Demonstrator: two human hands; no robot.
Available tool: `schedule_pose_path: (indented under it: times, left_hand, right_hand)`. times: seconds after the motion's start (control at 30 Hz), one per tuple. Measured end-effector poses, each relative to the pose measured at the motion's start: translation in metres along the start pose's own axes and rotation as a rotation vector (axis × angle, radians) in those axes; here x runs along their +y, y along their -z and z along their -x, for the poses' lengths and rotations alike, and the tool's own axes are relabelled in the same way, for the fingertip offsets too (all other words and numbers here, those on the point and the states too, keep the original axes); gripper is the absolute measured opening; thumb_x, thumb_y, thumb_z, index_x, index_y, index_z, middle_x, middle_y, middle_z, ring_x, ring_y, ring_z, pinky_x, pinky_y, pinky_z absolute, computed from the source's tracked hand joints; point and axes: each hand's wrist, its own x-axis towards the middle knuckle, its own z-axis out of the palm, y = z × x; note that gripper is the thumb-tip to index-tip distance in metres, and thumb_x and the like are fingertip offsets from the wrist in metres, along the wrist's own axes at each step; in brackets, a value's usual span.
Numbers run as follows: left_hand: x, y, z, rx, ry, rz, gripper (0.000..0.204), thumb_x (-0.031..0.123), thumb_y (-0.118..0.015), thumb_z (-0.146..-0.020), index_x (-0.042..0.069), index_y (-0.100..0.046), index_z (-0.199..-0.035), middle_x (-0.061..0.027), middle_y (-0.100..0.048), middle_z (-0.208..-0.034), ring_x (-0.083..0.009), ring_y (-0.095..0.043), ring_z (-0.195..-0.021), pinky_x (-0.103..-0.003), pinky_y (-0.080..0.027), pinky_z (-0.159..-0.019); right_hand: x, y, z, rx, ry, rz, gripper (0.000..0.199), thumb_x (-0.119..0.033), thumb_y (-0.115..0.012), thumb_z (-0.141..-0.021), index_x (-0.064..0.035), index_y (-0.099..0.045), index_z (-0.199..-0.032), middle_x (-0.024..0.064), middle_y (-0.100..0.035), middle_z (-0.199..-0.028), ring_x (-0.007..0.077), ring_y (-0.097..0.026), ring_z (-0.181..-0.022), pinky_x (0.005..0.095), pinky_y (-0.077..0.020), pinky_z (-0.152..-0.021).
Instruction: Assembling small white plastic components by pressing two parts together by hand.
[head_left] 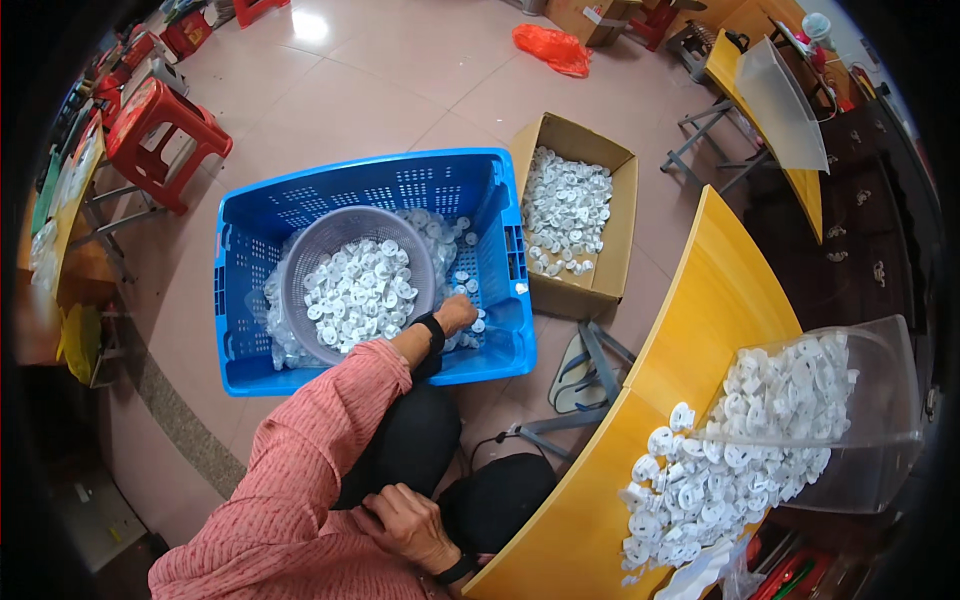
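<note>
My left hand (457,315) reaches into the blue plastic crate (372,165), its fingers curled down beside small round white plastic parts (478,325). Whatever it grips is hidden beneath the hand. Left of it, a grey-purple round basin (300,312) stands inside the crate and holds a heap of the same white parts (362,292). Clear plastic bags (277,335) lie under and around the basin. On my lap rests my right hand (412,525), loosely bent with its fingers apart and holding nothing.
Beside the crate, a cardboard box (620,225) holds more white parts. At right, a yellow table (575,500) bears a spilled pile of parts from a tipped clear bin (885,420). Sandals (577,375) lie near its metal legs. A red stool (165,125) stands far left.
</note>
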Motion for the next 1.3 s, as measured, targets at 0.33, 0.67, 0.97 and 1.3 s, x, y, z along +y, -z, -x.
schedule_pose_path:
  times: [0.33, 0.67, 0.97, 1.3]
  left_hand:
    - [-0.026, -0.017, -0.055, 0.135, 0.644, 0.653, 0.031, 0.020, -0.063, -0.082, -0.005, -0.070, -0.099, -0.0307, -0.067, -0.106, -0.0435, -0.066, -0.102, -0.047, -0.053, -0.082]
    - [-0.018, -0.040, -0.092, 0.261, 0.931, 0.682, 0.028, 0.009, -0.054, -0.090, -0.004, -0.069, -0.110, -0.0252, -0.050, -0.131, -0.0434, -0.056, -0.117, -0.047, -0.050, -0.098]
    - [-0.052, -0.092, -0.095, 0.465, 0.945, 0.634, 0.038, 0.013, -0.049, -0.094, -0.002, -0.056, -0.128, -0.0255, -0.037, -0.145, -0.0465, -0.044, -0.126, -0.049, -0.041, -0.106]
    - [-0.016, -0.084, -0.106, 0.286, 0.655, 0.205, 0.037, 0.012, -0.057, -0.089, 0.000, -0.057, -0.124, -0.0254, -0.043, -0.139, -0.0440, -0.051, -0.113, -0.044, -0.050, -0.094]
  right_hand:
    - [0.007, 0.009, -0.010, 0.075, -0.155, -0.069, 0.036, -0.024, -0.078, -0.082, -0.0001, -0.063, -0.106, 0.0091, -0.061, -0.077, 0.0243, -0.063, -0.069, 0.0343, -0.0518, -0.060]
    - [0.027, 0.001, -0.015, 0.222, -0.118, 0.077, 0.029, -0.023, -0.074, -0.084, -0.0081, -0.068, -0.109, 0.0015, -0.049, -0.065, 0.0171, -0.057, -0.055, 0.0295, -0.0456, -0.048]
    - [0.053, -0.036, 0.008, 0.240, -0.038, 0.122, 0.024, -0.021, -0.072, -0.084, -0.0103, -0.070, -0.105, 0.0004, -0.052, -0.066, 0.0159, -0.058, -0.055, 0.0286, -0.0458, -0.047]
    - [0.078, -0.034, -0.006, 0.252, -0.087, 0.156, 0.024, -0.021, -0.073, -0.084, -0.0098, -0.070, -0.105, 0.0008, -0.053, -0.066, 0.0156, -0.059, -0.056, 0.0281, -0.0469, -0.048]
